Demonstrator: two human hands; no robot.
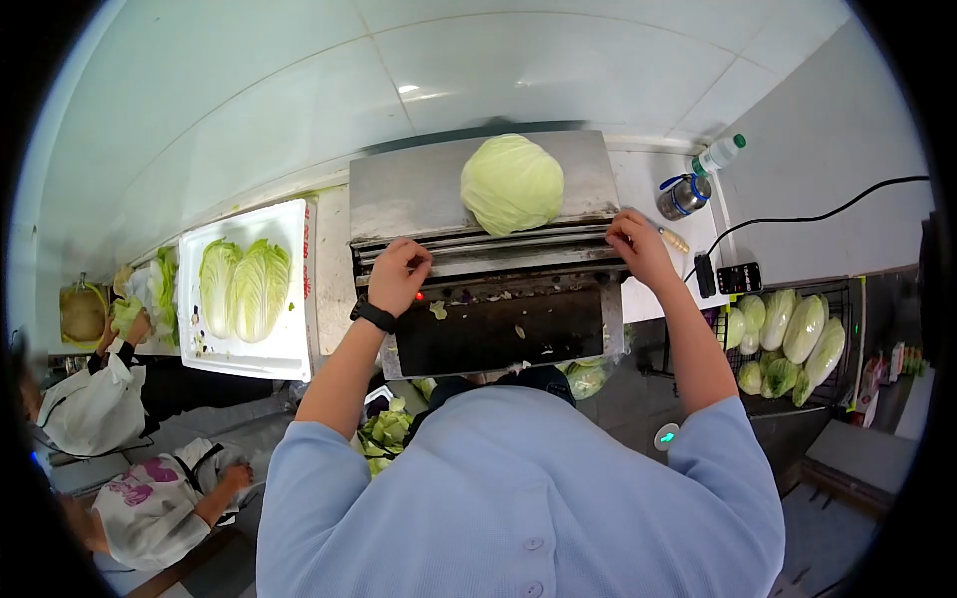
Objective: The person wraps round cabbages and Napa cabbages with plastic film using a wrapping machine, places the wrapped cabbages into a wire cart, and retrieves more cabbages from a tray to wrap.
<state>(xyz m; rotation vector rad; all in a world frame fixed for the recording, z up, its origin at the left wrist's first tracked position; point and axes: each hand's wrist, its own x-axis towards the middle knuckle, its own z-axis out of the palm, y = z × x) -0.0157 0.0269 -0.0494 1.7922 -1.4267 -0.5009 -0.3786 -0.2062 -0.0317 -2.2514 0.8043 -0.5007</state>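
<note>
A round, pale green cabbage [512, 184] sits on the flat metal top of what looks like a film-wrapping machine [409, 194]. Below it, rollers run across a slot in the machine. My left hand [397, 276] is at the left end of the rollers, fingertips pinched together, with a black band on the wrist. At the right end, my right hand [638, 247] holds its fingers in a similar pinch. Whatever is between the fingers, perhaps thin clear film, I cannot make out. The dark plate [478, 339] nearest me carries leaf scraps.
A white tray [299, 299] with two napa cabbages stands left. At right are a steel flask [684, 197], a plastic bottle [720, 154], a phone [739, 278], a cable and a basket [847, 349] of wrapped cabbages. Two people [159, 508] are at the left.
</note>
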